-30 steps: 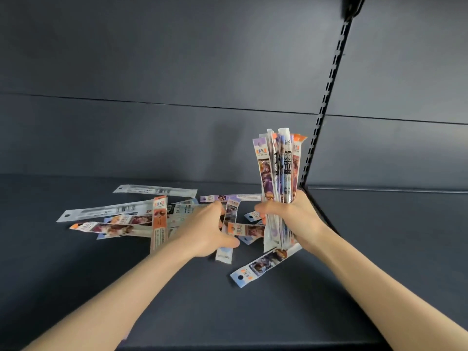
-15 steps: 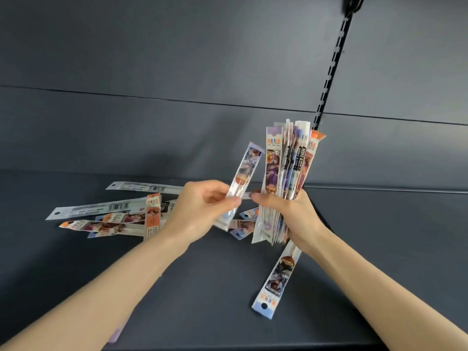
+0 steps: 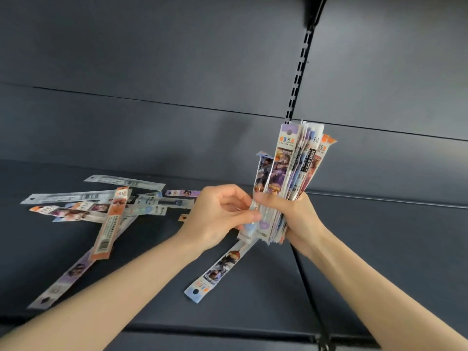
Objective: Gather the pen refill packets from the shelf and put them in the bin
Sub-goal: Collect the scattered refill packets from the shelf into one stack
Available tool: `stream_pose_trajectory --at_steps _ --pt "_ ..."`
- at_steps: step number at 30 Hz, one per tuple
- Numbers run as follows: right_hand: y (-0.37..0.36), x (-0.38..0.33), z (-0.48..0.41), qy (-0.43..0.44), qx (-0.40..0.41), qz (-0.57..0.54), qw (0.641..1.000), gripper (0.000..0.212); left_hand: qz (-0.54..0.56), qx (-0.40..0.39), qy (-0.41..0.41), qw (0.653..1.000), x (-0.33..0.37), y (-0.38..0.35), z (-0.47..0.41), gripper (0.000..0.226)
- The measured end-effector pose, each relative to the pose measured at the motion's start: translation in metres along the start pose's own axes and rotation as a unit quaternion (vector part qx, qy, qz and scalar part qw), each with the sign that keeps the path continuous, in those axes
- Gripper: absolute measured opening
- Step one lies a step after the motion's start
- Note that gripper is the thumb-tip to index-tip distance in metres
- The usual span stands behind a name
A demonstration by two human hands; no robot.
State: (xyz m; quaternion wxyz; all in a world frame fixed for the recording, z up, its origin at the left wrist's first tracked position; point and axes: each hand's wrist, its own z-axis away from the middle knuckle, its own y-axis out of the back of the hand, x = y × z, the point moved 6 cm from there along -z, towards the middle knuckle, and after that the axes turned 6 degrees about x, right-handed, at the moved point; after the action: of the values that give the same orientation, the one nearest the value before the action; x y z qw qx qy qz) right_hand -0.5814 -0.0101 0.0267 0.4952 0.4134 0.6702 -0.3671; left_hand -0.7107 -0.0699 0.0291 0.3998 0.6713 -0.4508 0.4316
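Observation:
My right hand (image 3: 295, 219) grips an upright bundle of pen refill packets (image 3: 293, 168) above the dark shelf (image 3: 379, 249). My left hand (image 3: 217, 216) pinches one packet (image 3: 263, 171) and presses it against the left side of that bundle. One packet (image 3: 217, 269) hangs down from the bundle's bottom, slanting to the lower left. Several loose packets (image 3: 101, 209) lie scattered on the shelf to the left of my hands, one orange-edged (image 3: 109, 226). No bin is in view.
The shelf's dark back panel (image 3: 152, 122) rises behind the packets. A slotted upright rail (image 3: 298, 72) runs down behind the bundle. The shelf's front edge (image 3: 228, 333) crosses the bottom, with a seam (image 3: 309, 287) between two shelf boards under my right forearm.
My left hand lifted one packet off the shelf and brought it right, against the bundle. The bundle rose slightly, and one packet now dangles below it.

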Motion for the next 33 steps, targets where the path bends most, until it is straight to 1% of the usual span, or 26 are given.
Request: stream_pose_trajectory --at_steps 3,5,7,8,9,11,12,13,14,15,18,20,23,27,28,30,31,33 --pt "0.017 0.003 0.005 -0.019 -0.018 0.009 1.0 0.015 -0.026 -0.013 -0.002 1.0 -0.001 -0.02 0.009 0.016" --pt "0.029 0.009 0.006 -0.031 0.005 0.013 0.999 0.018 -0.103 -0.023 -0.01 0.994 -0.005 -0.028 0.017 0.022" --pt "0.038 0.014 0.008 -0.037 0.035 0.027 0.998 0.02 -0.202 -0.009 -0.013 0.979 -0.007 -0.025 0.024 0.019" --pt "0.041 0.015 0.009 -0.038 0.043 0.035 0.998 0.022 -0.256 -0.007 -0.002 0.967 -0.009 -0.02 0.028 0.02" --pt "0.042 0.015 0.01 -0.038 0.046 0.04 0.997 0.021 -0.314 -0.016 0.015 0.949 -0.011 -0.015 0.032 0.026" --pt "0.041 0.015 0.013 -0.031 0.041 0.049 0.998 0.019 -0.417 -0.057 0.05 0.906 -0.017 -0.006 0.039 0.039" --pt "0.04 0.015 0.014 -0.028 0.037 0.054 0.997 0.022 -0.443 -0.076 0.067 0.891 -0.02 -0.003 0.041 0.042" --pt "0.039 0.015 0.015 -0.028 0.031 0.06 0.997 0.029 -0.453 -0.087 0.081 0.884 -0.022 0.0 0.043 0.041" --pt "0.037 0.015 0.016 -0.029 0.025 0.065 0.997 0.034 -0.449 -0.092 0.091 0.884 -0.023 0.003 0.044 0.035" --pt "0.035 0.015 0.018 -0.032 0.017 0.07 0.997 0.035 -0.438 -0.095 0.095 0.889 -0.024 0.005 0.044 0.027" --pt "0.033 0.015 0.022 -0.045 -0.001 0.076 0.996 0.026 -0.42 -0.113 0.084 0.896 -0.027 0.006 0.043 0.009" --pt "0.031 0.013 0.023 -0.045 -0.016 0.08 0.996 0.018 -0.438 -0.123 0.054 0.889 -0.026 0.005 0.043 0.005" --pt "0.029 0.012 0.023 -0.04 -0.04 0.092 0.994 0.012 -0.479 -0.121 -0.033 0.869 -0.017 0.002 0.043 0.011" --pt "0.026 0.01 0.026 -0.03 -0.061 0.093 0.993 0.019 -0.517 -0.123 -0.125 0.838 0.001 0.006 0.048 0.017" --pt "0.026 0.009 0.026 -0.029 -0.066 0.091 0.993 0.021 -0.526 -0.11 -0.165 0.827 0.008 0.007 0.048 0.017" --pt "0.025 0.008 0.027 -0.035 -0.083 0.081 0.993 0.022 -0.542 -0.072 -0.272 0.792 0.024 0.009 0.046 0.017" --pt "0.025 0.008 0.027 -0.041 -0.093 0.075 0.992 0.024 -0.541 -0.05 -0.312 0.779 0.031 0.01 0.045 0.016" --pt "0.021 0.011 0.028 -0.061 -0.118 0.064 0.989 0.035 -0.515 -0.011 -0.361 0.777 0.038 0.012 0.039 0.017"
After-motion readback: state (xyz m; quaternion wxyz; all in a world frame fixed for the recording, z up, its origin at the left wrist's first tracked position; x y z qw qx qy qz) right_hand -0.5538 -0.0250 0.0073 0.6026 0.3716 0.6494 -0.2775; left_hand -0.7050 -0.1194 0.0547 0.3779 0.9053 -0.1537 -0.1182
